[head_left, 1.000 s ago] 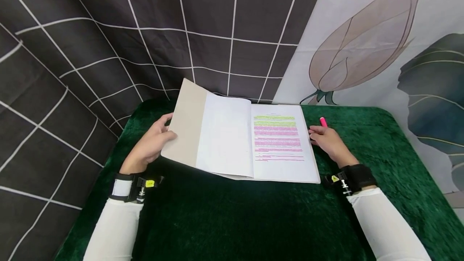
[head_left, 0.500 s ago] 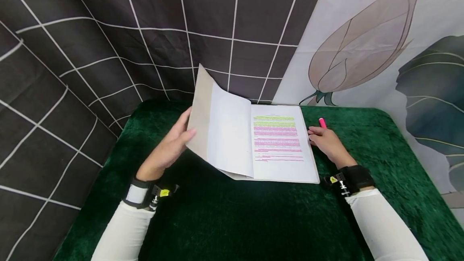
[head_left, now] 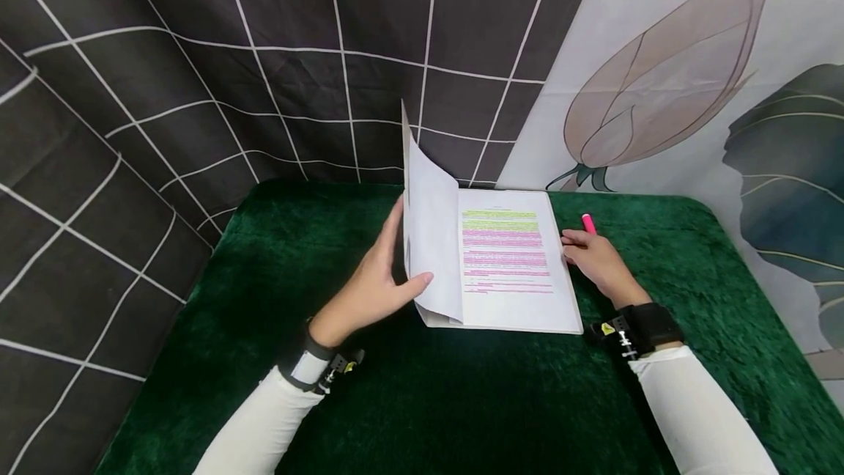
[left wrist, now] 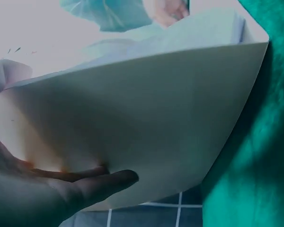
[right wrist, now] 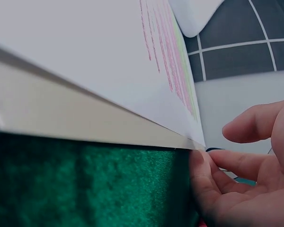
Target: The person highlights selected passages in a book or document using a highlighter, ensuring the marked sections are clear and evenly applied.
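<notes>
A beige folder (left wrist: 146,113) with white paper pages lies on the table, its left cover standing nearly upright in the head view. My left hand (head_left: 369,286) holds that cover, thumb over the edge on the inner side and fingers spread along the outside. A loose white page (head_left: 435,240) curves up with the cover. The right page (head_left: 511,306) lies flat, its text marked in yellow-green and pink. My right hand (head_left: 598,262) rests at the folder's right edge, fingertips touching it and thumb apart. Just beyond this hand shows the end of a pink highlighter (head_left: 588,223), the rest hidden.
Dark green plush cloth (head_left: 461,402) covers the table. A dark cloth with white grid lines (head_left: 376,13) hangs behind and to the left. At the back right hangs a white cloth printed with large leaves (head_left: 666,72).
My left hand has moved right, swinging the folder's left cover and its page from a low slant to nearly upright. My right hand and the highlighter stay in place.
</notes>
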A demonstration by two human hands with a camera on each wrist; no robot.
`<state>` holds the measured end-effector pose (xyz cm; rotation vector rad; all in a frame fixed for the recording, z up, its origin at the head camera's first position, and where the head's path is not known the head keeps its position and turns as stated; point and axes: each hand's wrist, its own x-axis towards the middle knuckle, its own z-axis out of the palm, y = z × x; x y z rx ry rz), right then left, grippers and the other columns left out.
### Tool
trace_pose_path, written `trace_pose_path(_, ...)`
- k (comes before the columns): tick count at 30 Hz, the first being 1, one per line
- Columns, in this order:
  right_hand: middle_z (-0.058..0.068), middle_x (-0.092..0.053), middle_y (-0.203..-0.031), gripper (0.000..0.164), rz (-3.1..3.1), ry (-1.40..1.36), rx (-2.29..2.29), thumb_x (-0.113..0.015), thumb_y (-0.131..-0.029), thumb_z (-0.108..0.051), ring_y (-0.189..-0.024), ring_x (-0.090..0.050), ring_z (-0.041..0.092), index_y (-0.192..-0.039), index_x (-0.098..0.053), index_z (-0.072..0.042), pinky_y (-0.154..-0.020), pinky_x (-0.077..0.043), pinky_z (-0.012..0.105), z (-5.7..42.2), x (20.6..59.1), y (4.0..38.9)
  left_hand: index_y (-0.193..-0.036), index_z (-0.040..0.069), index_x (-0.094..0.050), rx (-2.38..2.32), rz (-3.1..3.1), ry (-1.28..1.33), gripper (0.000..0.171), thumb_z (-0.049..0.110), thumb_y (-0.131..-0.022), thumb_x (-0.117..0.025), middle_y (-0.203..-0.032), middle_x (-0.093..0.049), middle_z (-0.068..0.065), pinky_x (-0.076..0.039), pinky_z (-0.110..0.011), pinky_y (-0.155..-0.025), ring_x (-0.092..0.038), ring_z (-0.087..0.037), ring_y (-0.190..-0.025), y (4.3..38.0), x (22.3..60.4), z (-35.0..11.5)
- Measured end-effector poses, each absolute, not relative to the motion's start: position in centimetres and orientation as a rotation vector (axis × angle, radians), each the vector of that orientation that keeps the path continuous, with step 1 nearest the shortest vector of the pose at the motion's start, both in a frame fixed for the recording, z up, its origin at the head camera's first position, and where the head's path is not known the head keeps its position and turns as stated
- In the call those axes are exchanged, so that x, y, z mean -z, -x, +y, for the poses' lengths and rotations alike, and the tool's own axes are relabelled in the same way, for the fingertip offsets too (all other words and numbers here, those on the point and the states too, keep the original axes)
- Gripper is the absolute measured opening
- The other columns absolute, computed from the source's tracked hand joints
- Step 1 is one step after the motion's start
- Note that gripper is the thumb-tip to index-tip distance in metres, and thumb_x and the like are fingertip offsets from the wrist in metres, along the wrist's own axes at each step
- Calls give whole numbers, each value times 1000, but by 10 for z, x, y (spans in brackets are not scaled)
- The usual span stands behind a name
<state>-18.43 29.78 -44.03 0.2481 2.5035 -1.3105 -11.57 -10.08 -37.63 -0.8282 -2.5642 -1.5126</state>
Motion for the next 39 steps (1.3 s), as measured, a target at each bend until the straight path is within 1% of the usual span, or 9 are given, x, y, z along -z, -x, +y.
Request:
trace_pose_path(5, 29, -38, -160, 56, 2517, -229, 1282, -42, -109, -15, -140, -49, 43, -161, -27, 4, -116, -41, 54, 296, 439, 182, -167, 23, 8, 1424, -2612, 828, 116, 28, -89, -78, -175, 1, -8, -21, -59, -125, -12, -32, -161, 109, 384, -85)
trace_pose_path(11, 29, -39, -160, 56, 2525, -229, 1275, -42, -109, -14, -139, -51, 44, -161, -27, 3, -116, -41, 55, 296, 439, 181, -166, 18, 9, 1337, -2576, 872, 126, 31, -83, -85, -175, 3, -12, -24, -59, -124, -11, -32, -161, 103, 391, -70)
trace_pose_path(15, 29, -40, -159, 57, 2536, -215, 1254, -43, -109, -16, -138, -51, 43, -161, -28, 3, -115, -42, 56, 296, 440, 181, -166, 13, 8, 1197, -2564, 926, 119, 20, -86, -80, -175, 6, -12, -26, -53, -125, -9, -29, -162, 101, 399, -62)
trace_pose_path(22, 29, -41, -159, 57, 2553, -209, 1212, -43, -109, -18, -138, -52, 43, -160, -28, 3, -114, -42, 57, 295, 439, 181, -165, 6, 8, 1035, -2536, 952, 101, -3, -89, -58, -174, 7, -14, -21, -47, -127, -5, -26, -162, 102, 405, -50)
trace_pose_path(27, 30, -40, -158, 56, 2559, -188, 1206, -41, -110, -17, -137, -53, 45, -160, -28, 5, -114, -42, 57, 294, 439, 181, -164, 0, 6, 931, -2518, 1002, 95, -3, -89, -53, -173, 6, -20, -21, -48, -126, -6, -31, -162, 103, 408, -43)
trace_pose_path(33, 32, -36, -160, 57, 2538, -178, 1224, -35, -113, -26, -138, -51, 47, -160, -27, 5, -114, -41, 58, 295, 439, 182, -165, 4, 3, 853, -2590, 1002, 100, 5, -89, -63, -174, 5, -18, -21, -45, -126, -10, -32, -161, 104, 406, -32)
trace_pose_path(36, 33, -36, -160, 58, 2527, -181, 1231, -33, -114, -30, -139, -50, 47, -160, -27, 5, -114, -41, 59, 295, 439, 183, -165, 3, -1, 799, -2613, 1011, 100, 6, -89, -66, -174, 3, -20, -21, -44, -126, -12, -35, -160, 104, 405, -26)
trace_pose_path(38, 33, -36, -160, 59, 2520, -179, 1240, -32, -114, -31, -140, -50, 47, -160, -26, 5, -115, -40, 59, 295, 438, 183, -165, 1, -2, 735, -2625, 1031, 97, 6, -91, -64, -173, 3, -22, -20, -47, -127, -11, -38, -160, 104, 405, -21)
trace_pose_path(39, 33, -36, -160, 59, 2518, -175, 1244, -31, -114, -32, -140, -49, 47, -160, -26, 5, -115, -40, 58, 295, 438, 182, -164, 1, -1, 697, -2636, 1035, 96, 7, -92, -64, -173, 4, -23, -24, -49, -125, -10, -40, -160, 104, 405, -18)
